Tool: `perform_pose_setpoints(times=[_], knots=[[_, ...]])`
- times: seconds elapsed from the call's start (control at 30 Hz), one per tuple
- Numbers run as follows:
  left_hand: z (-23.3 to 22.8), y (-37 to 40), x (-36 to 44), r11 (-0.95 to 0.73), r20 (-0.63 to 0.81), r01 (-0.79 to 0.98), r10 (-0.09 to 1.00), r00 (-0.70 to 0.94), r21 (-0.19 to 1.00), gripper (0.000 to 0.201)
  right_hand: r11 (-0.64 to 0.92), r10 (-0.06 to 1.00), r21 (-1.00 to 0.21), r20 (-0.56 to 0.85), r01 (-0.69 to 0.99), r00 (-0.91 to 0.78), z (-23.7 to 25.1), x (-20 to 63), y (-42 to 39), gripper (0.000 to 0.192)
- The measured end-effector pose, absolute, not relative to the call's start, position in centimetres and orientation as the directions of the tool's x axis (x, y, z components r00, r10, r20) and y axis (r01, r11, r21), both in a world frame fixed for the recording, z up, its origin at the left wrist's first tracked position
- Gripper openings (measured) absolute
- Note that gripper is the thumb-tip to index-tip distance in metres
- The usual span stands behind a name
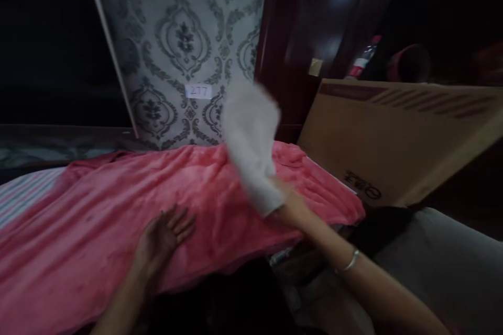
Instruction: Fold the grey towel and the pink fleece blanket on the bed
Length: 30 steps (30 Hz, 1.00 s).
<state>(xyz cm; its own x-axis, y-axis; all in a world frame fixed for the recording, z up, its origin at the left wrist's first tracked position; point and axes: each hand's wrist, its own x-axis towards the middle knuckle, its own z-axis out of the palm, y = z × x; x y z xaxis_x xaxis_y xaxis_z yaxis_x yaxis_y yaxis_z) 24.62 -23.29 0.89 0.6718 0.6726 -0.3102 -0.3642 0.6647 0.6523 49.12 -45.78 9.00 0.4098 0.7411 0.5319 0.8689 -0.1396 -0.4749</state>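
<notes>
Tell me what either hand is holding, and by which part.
The right hand holds a blurred white cloth, seemingly by its lower end; the exact grip is hidden. The left hand, open, holds nothing.

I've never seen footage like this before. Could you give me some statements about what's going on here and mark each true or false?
1. The white cloth is at the right hand. True, though blur hides how it is held.
2. Jewellery shows on the left arm. False: a silver bracelet is on the right arm.
3. The left hand is open above the pink blanket. True; nothing shows in its grip.
4. The pink blanket is folded into a small square. False: it is spread out and wrinkled.
5. A red-capped bottle shows above the edge of the cardboard box. True.
6. The background is plain white throughout. False: there is patterned wallpaper.
</notes>
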Motion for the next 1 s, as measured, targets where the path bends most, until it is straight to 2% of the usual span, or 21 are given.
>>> perform_pose_setpoints(times=[0.03, 0.07, 0.17, 0.23, 0.33, 0.43, 0.53, 0.6, 0.7, 0.77, 0.83, 0.93, 1.0], knots=[[0.7, -23.0, 24.5, 0.686, -0.333, -0.386, 0.672, 0.661, 0.617, 0.025, -0.12, 0.856, -0.412, 0.417, 0.903, 0.304, 6.7, 48.0, -44.9, 0.037], [0.4, -22.8, 24.5, 0.694, -0.352, -0.395, 0.675, 0.648, 0.602, 0.02, -0.123, 0.92, -0.358, 0.309, 0.926, 0.242, 4.7, 47.2, -44.4, 0.039], [-0.7, -22.5, 24.4, 0.682, -0.367, -0.385, 0.688, 0.626, 0.622, 0.015, -0.126, 0.975, -0.253, 0.147, 0.959, 0.167, 1.5, 46.4, -44.3, 0.048], [-1.3, -22.7, 24.6, 0.64, -0.335, -0.371, 0.711, 0.618, 0.673, 0.021, -0.103, 0.987, -0.293, 0.091, 0.951, 0.135, 1.3, 47.2, -44.6, 0.05], [-1.6, -23.5, 25.1, 0.524, -0.254, -0.356, 0.771, 0.584, 0.774, 0.038, -0.052, 0.997, -0.413, 0.03, 0.909, 0.071, 1.6, 49.2, -44.6, 0.046], [-1.8, -24.2, 25.5, 0.44, -0.192, -0.366, 0.815, 0.547, 0.82, 0.059, -0.108, 0.977, -0.402, 0.125, 0.909, 0.171, 1.2, 51.1, -43.9, 0.043], [-1.9, -24.8, 25.5, 0.38, -0.161, -0.347, 0.839, 0.52, 0.858, 0.071, -0.335, 0.914, -0.313, 0.123, 0.889, 0.387, 0.4, 52.4, -42.8, 0.045], [-2.0, -25.1, 25.3, 0.267, -0.088, -0.338, 0.882, 0.462, 0.902, 0.071, -0.428, 0.888, -0.241, 0.067, 0.871, 0.455, 0.1, 52.7, -42.0, 0.041], [-1.9, -25.4, 24.8, -0.007, 0.098, -0.274, 0.942, 0.32, 0.962, 0.064, -0.478, 0.871, -0.148, 0.046, 0.866, 0.489, 0.1, 52.4, -40.8, 0.03], [-1.8, -25.4, 24.3, -0.138, 0.191, -0.197, 0.94, 0.283, 0.971, 0.059, -0.519, 0.842, -0.178, 0.061, 0.836, 0.536, 0.5, 51.9, -40.0, 0.024], [-1.5, -25.4, 23.9, -0.165, 0.203, -0.143, 0.928, 0.314, 0.976, 0.056, -0.542, 0.813, -0.269, 0.071, 0.796, 0.578, 1.0, 51.5, -39.1, 0.018], [-0.7, -25.4, 23.5, -0.021, 0.069, -0.121, 0.909, 0.412, 0.992, 0.06, -0.524, 0.804, -0.386, 0.071, 0.759, 0.591, 2.7, 50.5, -37.4, 0.016], [0.2, -25.3, 23.3, 0.112, -0.03, -0.151, 0.886, 0.462, 0.982, 0.064, -0.418, 0.829, -0.481, 0.143, 0.77, 0.54, 4.7, 48.5, -36.0, 0.013]])
